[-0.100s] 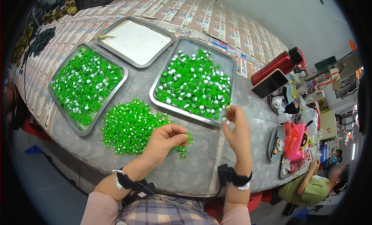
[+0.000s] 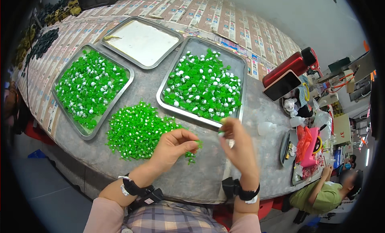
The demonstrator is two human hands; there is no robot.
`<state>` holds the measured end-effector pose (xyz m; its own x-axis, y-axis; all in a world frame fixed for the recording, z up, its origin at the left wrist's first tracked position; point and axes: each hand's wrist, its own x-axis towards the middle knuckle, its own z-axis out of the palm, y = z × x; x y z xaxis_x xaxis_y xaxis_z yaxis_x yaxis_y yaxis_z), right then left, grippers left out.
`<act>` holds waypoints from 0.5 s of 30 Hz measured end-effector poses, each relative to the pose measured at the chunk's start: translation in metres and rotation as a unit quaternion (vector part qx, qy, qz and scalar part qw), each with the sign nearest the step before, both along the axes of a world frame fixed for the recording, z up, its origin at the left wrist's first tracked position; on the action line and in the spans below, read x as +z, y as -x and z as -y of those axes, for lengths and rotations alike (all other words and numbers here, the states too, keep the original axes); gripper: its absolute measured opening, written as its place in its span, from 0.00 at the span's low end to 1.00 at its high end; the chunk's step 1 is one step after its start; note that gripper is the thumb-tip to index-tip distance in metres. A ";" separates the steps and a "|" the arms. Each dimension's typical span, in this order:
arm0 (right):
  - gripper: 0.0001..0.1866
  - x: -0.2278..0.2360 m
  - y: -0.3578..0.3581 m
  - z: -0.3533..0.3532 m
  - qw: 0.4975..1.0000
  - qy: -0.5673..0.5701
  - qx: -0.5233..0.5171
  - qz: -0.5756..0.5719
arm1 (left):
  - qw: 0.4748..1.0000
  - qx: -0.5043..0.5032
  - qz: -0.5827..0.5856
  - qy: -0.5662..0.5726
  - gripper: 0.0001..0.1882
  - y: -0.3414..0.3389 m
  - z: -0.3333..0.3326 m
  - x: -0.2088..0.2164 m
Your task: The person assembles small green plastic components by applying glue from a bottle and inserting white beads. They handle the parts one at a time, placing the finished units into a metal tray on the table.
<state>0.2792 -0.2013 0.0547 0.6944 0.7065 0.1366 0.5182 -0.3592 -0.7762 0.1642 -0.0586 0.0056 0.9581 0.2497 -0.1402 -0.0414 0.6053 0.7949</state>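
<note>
My left hand (image 2: 173, 148) is closed in a pinch beside a pile of small green pieces with white dots (image 2: 138, 130). A small green piece (image 2: 199, 144) sticks out at its fingertips. To the right, slightly blurred, my right hand (image 2: 238, 142) pinches a tiny white-and-green piece (image 2: 221, 133) just off the near edge of a metal tray (image 2: 192, 117). That tray bears many round green pieces and white, ball-like ones with dark marks (image 2: 202, 86).
Another metal tray (image 2: 129, 78) at the left carries similar green and white pieces. A tray with a white sheet (image 2: 140, 42) lies behind. At the right are a red bottle (image 2: 282, 68), a phone (image 2: 281, 85) and a pink holder (image 2: 311, 148). A person in green (image 2: 321, 195) sits farther right.
My right hand has moved left and slightly nearer, away from the tray's corner and toward my left hand. A green piece now shows more plainly at my left fingertips.
</note>
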 end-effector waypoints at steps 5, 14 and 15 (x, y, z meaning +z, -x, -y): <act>0.20 -0.003 0.022 -0.009 0.993 -0.033 0.092 -0.062 | 0.998 -0.013 0.007 -0.060 0.05 -0.003 0.003 0.007; 0.18 -0.027 0.016 -0.003 0.884 -0.215 0.064 -0.411 | 0.997 -0.042 0.015 0.068 0.06 -0.001 0.001 -0.001; 0.18 -0.028 0.015 -0.002 0.862 -0.225 0.060 -0.451 | 0.996 -0.043 0.016 0.073 0.06 -0.001 0.001 0.000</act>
